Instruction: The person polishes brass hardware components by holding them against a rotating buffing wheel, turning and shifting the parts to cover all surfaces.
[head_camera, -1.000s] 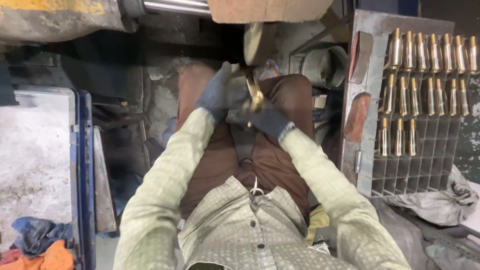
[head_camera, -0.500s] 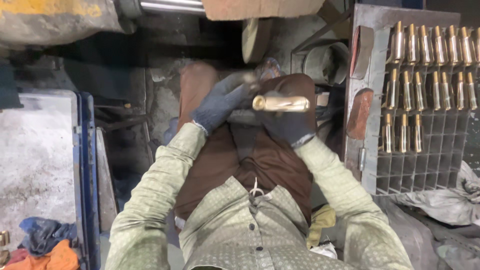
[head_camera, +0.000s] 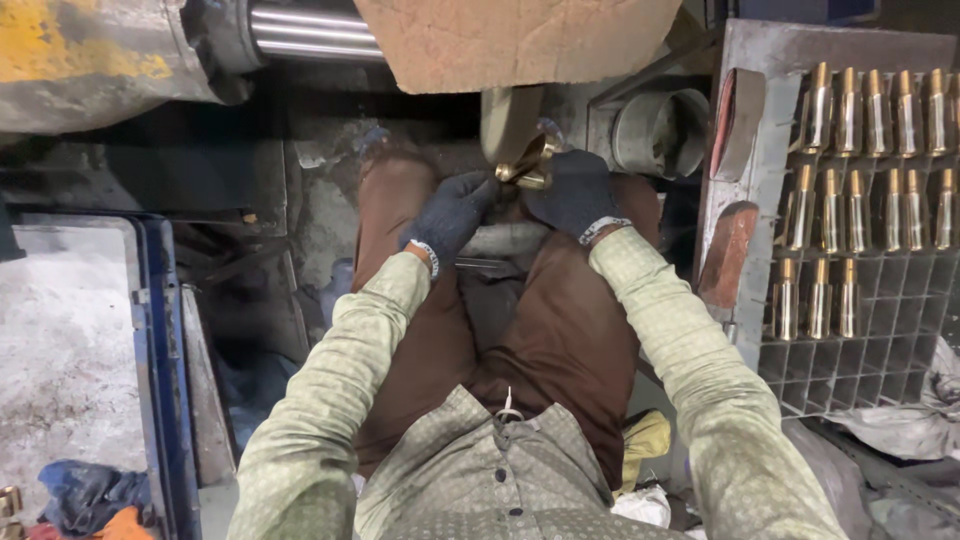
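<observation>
Both my hands wear dark gloves and meet above my knees. My left hand (head_camera: 452, 213) and my right hand (head_camera: 574, 192) grip a shiny brass piece (head_camera: 527, 166) between them, pressed up against a round buffing wheel (head_camera: 508, 122) in front of me. Most of the brass piece is hidden by my fingers. My sleeves are pale green and my trousers brown.
A metal grid rack (head_camera: 860, 330) at the right holds several upright brass pieces (head_camera: 870, 100) in rows. A cardboard sheet (head_camera: 520, 40) hangs over the wheel. A steel shaft (head_camera: 310, 30) runs at top left. A blue-edged tray (head_camera: 70, 360) lies at left, rags at bottom left.
The brass piece, held sideways over my lap half a second ago, has moved forward and up to the wheel. Both hands went forward with it.
</observation>
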